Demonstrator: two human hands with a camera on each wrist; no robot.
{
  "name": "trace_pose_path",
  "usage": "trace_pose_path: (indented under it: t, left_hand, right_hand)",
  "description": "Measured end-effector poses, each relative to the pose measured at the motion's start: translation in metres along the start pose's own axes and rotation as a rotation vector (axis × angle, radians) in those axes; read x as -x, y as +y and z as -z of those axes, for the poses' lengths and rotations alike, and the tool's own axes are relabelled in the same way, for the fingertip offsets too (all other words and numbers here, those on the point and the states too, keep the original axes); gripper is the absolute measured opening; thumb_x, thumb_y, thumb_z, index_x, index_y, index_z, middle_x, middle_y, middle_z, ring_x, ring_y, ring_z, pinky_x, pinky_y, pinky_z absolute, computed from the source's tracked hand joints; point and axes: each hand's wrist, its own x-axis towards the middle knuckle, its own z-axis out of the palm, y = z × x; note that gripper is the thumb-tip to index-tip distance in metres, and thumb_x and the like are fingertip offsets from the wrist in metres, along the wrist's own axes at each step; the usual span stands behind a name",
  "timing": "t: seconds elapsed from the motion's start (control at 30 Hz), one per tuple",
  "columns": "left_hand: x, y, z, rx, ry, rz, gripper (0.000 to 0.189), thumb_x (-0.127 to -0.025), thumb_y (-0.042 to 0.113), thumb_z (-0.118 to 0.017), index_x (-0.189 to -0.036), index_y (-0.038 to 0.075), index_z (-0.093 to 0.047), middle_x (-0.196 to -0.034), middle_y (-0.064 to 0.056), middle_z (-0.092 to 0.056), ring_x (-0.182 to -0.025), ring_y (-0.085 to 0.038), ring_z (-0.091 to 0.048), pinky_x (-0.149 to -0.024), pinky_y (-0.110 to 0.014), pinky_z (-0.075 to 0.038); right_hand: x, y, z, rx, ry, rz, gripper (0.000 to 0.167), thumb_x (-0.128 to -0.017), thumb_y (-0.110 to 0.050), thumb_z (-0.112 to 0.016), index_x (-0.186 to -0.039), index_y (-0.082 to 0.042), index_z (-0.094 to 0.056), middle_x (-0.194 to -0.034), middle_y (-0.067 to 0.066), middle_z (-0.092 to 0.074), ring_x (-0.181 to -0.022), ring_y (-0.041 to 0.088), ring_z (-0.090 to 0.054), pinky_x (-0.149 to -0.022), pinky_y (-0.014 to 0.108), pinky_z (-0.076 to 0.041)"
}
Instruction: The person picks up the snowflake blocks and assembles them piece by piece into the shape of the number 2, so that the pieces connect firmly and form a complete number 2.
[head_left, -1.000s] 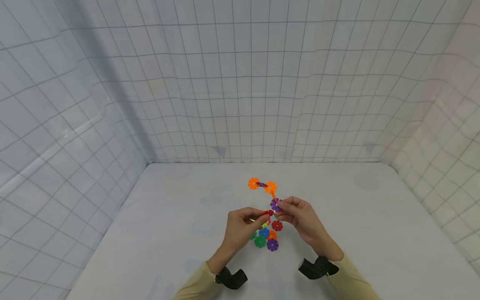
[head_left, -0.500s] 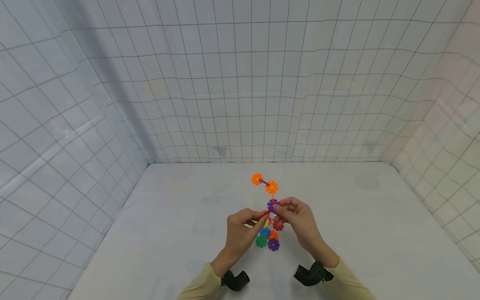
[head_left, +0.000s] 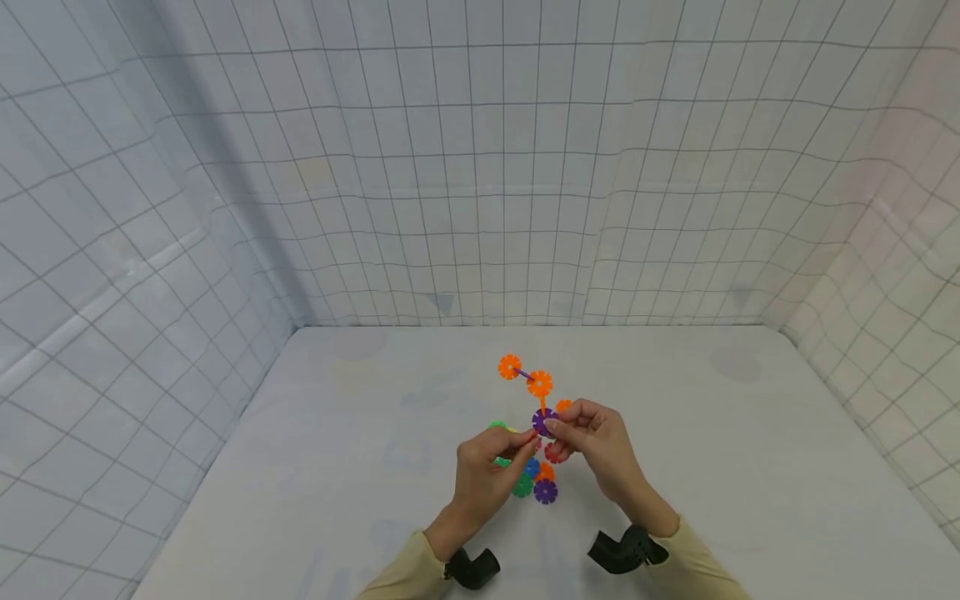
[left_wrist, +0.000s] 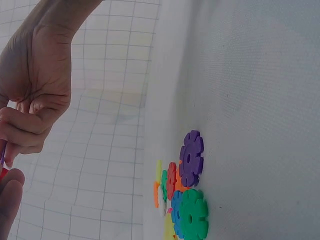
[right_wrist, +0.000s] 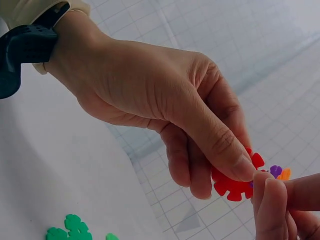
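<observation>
Over the tabletop, my left hand (head_left: 483, 479) pinches a red notched flower-shaped disc (right_wrist: 233, 189) between thumb and fingers. Opposite it, my right hand (head_left: 603, 450) pinches a purple flower disc (head_left: 542, 422), its fingertips right against the left thumb. The red disc's edge meets the purple one where the two hands come together; their fingers partly hide the joint. From the purple disc a joined chain runs away from me: an edge-on orange piece, an orange disc (head_left: 539, 383), an edge-on purple link, then another orange disc (head_left: 510, 367) at the end.
Loose flower discs lie on the white table (head_left: 360, 467) beneath the hands, among them a purple disc (head_left: 546, 492), a green disc (left_wrist: 193, 215), a blue disc (head_left: 532, 468) and a red disc (left_wrist: 171, 181). Grid-patterned white walls (head_left: 495, 208) stand around the table.
The purple disc has come left and slightly nearer, up against the red disc in my left hand. The orange chain has swung with it. The loose discs below stay put.
</observation>
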Motion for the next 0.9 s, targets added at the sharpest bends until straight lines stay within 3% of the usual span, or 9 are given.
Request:
trace_pose_path:
  t: [0.17,0.37,0.53,0.63,0.77,0.9]
  left_hand:
    - [-0.004,0.004,-0.001,0.010,0.024,0.000,0.023,-0.069,-0.015,-0.077,-0.087,-0.004,-0.071,-0.071,-0.008,-0.065,-0.059,-0.012,-0.064,-0.056,-0.016,-0.052]
    - [-0.018,0.022,0.001,0.068,0.066,0.016,0.024,-0.065,-0.020,-0.075,-0.085,-0.007,-0.070,-0.071,-0.012,-0.065,-0.058,-0.017,-0.064,-0.056,-0.020,-0.054]
    - [-0.021,0.027,0.004,0.169,0.063,0.091,0.020,-0.067,-0.020,-0.074,-0.082,-0.008,-0.068,-0.073,-0.016,-0.065,-0.060,-0.021,-0.066,-0.054,-0.027,-0.055]
    - [-0.019,0.024,0.004,0.231,0.036,0.142,0.019,-0.068,-0.019,-0.074,-0.079,-0.006,-0.066,-0.073,-0.016,-0.065,-0.061,-0.022,-0.066,-0.052,-0.029,-0.055]
    - [-0.010,0.007,0.003,0.254,-0.032,0.188,0.016,-0.072,-0.012,-0.075,-0.079,-0.001,-0.066,-0.073,-0.012,-0.066,-0.061,-0.019,-0.066,-0.052,-0.029,-0.055]
    - [0.000,-0.011,0.008,0.115,-0.149,0.346,0.006,-0.080,0.007,-0.075,-0.079,0.008,-0.070,-0.074,0.000,-0.068,-0.065,-0.009,-0.064,-0.056,-0.024,-0.055]
  right_hand:
    - [-0.001,0.002,0.001,0.003,-0.011,-0.032,0.024,-0.089,-0.007,-0.067,-0.089,0.013,-0.053,-0.074,0.016,-0.066,-0.059,0.026,-0.065,-0.061,0.039,-0.057]
    - [-0.002,0.002,0.001,0.007,0.039,-0.103,0.023,-0.089,-0.011,-0.068,-0.093,0.009,-0.058,-0.077,0.017,-0.066,-0.067,0.031,-0.066,-0.066,0.033,-0.057]
    - [-0.004,0.003,0.004,0.016,0.043,-0.130,0.021,-0.088,-0.011,-0.068,-0.094,0.007,-0.059,-0.084,0.020,-0.067,-0.075,0.034,-0.066,-0.072,0.040,-0.056]
    - [-0.006,0.004,0.007,0.011,0.035,-0.143,0.022,-0.089,-0.013,-0.067,-0.095,0.007,-0.061,-0.084,0.018,-0.067,-0.076,0.033,-0.066,-0.075,0.045,-0.055]
    - [-0.009,0.002,0.011,-0.036,0.034,-0.165,0.022,-0.092,-0.014,-0.064,-0.099,0.007,-0.062,-0.084,0.013,-0.067,-0.074,0.025,-0.066,-0.073,0.036,-0.056]
    - [-0.012,-0.001,0.016,-0.093,0.054,-0.212,0.019,-0.094,-0.014,-0.060,-0.100,0.003,-0.063,-0.081,0.008,-0.067,-0.072,0.018,-0.064,-0.070,0.026,-0.055]
